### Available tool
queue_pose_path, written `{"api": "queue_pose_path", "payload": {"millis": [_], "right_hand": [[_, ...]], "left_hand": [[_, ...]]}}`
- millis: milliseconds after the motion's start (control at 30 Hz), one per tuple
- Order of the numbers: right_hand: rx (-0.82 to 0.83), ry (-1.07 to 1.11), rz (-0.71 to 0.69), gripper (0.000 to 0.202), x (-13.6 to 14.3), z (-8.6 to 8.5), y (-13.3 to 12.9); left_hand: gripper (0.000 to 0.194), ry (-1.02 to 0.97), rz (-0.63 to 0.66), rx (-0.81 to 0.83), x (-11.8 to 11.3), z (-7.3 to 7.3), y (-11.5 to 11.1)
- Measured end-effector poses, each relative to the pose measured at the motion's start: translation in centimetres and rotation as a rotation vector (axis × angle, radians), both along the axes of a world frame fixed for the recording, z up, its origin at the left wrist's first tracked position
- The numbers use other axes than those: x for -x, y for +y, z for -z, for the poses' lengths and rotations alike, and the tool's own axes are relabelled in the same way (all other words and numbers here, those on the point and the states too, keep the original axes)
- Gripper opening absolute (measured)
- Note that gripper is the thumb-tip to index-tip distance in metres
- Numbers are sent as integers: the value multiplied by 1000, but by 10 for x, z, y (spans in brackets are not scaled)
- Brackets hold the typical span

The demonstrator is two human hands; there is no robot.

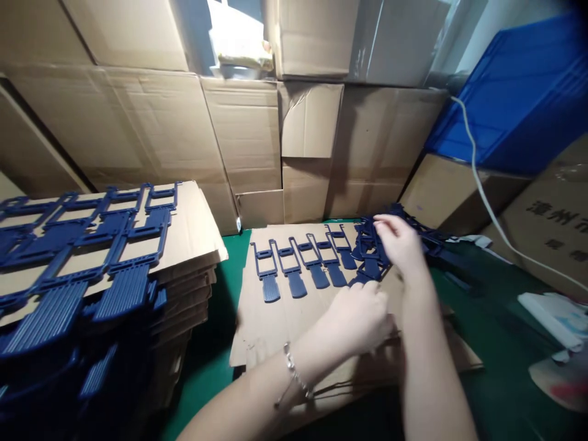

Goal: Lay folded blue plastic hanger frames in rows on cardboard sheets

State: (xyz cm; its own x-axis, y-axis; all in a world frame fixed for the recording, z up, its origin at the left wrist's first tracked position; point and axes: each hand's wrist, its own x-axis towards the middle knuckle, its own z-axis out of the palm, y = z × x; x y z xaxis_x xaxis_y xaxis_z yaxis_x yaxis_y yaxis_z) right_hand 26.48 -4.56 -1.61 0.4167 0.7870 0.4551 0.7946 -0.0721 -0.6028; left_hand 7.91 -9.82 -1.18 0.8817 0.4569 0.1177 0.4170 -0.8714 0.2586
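My right hand (400, 244) is at a tangled heap of dark blue plastic frames (369, 245), its fingers bent together on a blue plastic frame at the heap's edge. Nearer to me, my left hand (361, 315), with a chain bracelet on the wrist, is closed above the cardboard sheet (257, 327); its curled fingers hide whatever they hold. Several blue frames with ribbed or flat tabs, such as this blue frame (266, 269), lie in a slanting row on the sheet, left of the heap.
At left, a tall stack of cardboard layers (193, 288) carries more blue frames (138, 239). Cardboard boxes (156, 128) wall off the back. A blue crate (505, 92) rests on a box at right, with a white cable (478, 165) hanging down to the green table (202, 361).
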Motion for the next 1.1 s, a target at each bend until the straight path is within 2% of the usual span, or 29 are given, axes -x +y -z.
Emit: {"api": "queue_pose_path", "payload": {"millis": [67, 200, 233, 333, 500, 633, 800, 1000, 1100], "right_hand": [[153, 23, -38, 41, 8, 17, 9], [560, -67, -2, 46, 17, 55, 29], [622, -77, 16, 47, 17, 62, 31], [758, -110, 46, 48, 16, 71, 32], [922, -159, 69, 53, 5, 64, 21], [977, -169, 62, 60, -12, 61, 12], [989, -120, 152, 61, -33, 67, 2], [873, -83, 296, 60, -59, 77, -6], [799, -64, 360, 56, -63, 79, -6]], "left_hand": [[39, 111, -37, -7, -6, 15, 3], [88, 275, -167, 111, -9, 53, 2], [92, 269, -180, 100, -8, 61, 0], [85, 209, -231, -8, -5, 77, -7], [76, 207, -270, -97, -1, 92, -10], [75, 195, -243, -133, 4, 97, -5], [73, 202, -234, -142, 15, 99, -4], [72, 178, -251, -232, 30, 104, -8], [72, 201, -272, -187, 31, 97, -9]]}}
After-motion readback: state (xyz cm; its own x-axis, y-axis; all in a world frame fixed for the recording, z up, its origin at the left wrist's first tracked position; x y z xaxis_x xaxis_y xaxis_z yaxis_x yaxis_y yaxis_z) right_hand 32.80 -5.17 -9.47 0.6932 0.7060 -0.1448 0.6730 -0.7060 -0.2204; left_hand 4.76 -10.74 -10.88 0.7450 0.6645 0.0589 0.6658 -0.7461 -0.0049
